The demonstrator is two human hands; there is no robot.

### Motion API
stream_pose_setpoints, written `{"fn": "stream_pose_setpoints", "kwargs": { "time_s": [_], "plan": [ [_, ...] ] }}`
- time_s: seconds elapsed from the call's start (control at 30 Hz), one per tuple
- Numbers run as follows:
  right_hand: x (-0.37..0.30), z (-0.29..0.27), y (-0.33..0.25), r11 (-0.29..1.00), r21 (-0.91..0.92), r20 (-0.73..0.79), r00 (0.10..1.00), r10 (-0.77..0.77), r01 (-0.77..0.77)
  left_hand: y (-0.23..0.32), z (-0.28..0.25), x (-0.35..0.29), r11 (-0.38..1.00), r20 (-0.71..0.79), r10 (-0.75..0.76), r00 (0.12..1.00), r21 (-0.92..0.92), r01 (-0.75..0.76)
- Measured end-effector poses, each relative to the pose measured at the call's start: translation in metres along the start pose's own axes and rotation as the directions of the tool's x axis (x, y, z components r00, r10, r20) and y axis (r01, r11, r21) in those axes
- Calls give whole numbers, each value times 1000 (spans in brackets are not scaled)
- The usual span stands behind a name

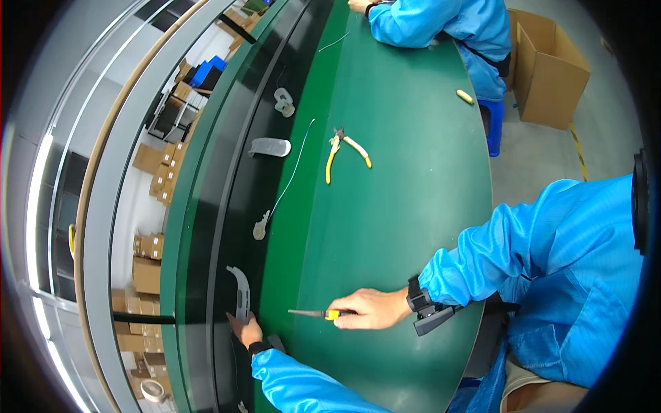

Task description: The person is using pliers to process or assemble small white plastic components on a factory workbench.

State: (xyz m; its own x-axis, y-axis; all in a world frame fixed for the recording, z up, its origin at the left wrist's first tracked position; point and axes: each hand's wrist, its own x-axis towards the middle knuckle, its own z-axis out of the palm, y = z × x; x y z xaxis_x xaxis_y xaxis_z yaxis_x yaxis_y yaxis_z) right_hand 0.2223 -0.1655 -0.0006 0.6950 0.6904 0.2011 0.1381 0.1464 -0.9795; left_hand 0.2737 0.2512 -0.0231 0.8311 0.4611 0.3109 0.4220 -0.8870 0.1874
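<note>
My left hand (248, 332) reaches over the dark conveyor belt, its fingers closed round the lower end of a curved grey plastic piece (242, 292) with a long slot. My right hand (372, 308) is closed over the green table (406, 241), holding a tool with a yellow-and-black handle (332, 314) and a slim, pointed metal blade. Farther up the table lie cutting pliers (337, 141) with yellow handles, their grips spread. A thin pale cable (295, 168) runs from a small translucent part (260, 227) on the belt.
On the belt (237, 199) lie a clear curved piece (270, 146) and a ringed translucent part (284, 103). A yellow handle-like object (465, 96) rests near the table's right edge. A co-worker's blue sleeve (413, 24) is at the far end, beside an open cardboard box (551, 76).
</note>
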Motion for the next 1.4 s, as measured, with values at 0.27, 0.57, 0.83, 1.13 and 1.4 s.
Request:
{"fn": "stream_pose_setpoints", "kwargs": {
  "time_s": [0.27,0.57,0.83,1.13,1.4],
  "plan": [
    [9,8,0,997,71,49,999,-7,4,35,-33,-22,998,-33,37,999,-59,-39],
    [10,5,-11,850,526,11,1000,26,-28,84,-141,-117,618,166,-264,950,-727,299],
    [-8,-5,-67,973,-177,269,958,-97,148,80,-182,-240,494,512,-181,840,-691,527],
    [-61,34,-78,951,-245,448,892,-62,189,104,-169,-283,576,595,-20,803,-650,496],
    [-105,39,-83,934,-346,122,992,-43,83,158,-183,-382,150,296,-150,943,-936,318]
  ]
}}
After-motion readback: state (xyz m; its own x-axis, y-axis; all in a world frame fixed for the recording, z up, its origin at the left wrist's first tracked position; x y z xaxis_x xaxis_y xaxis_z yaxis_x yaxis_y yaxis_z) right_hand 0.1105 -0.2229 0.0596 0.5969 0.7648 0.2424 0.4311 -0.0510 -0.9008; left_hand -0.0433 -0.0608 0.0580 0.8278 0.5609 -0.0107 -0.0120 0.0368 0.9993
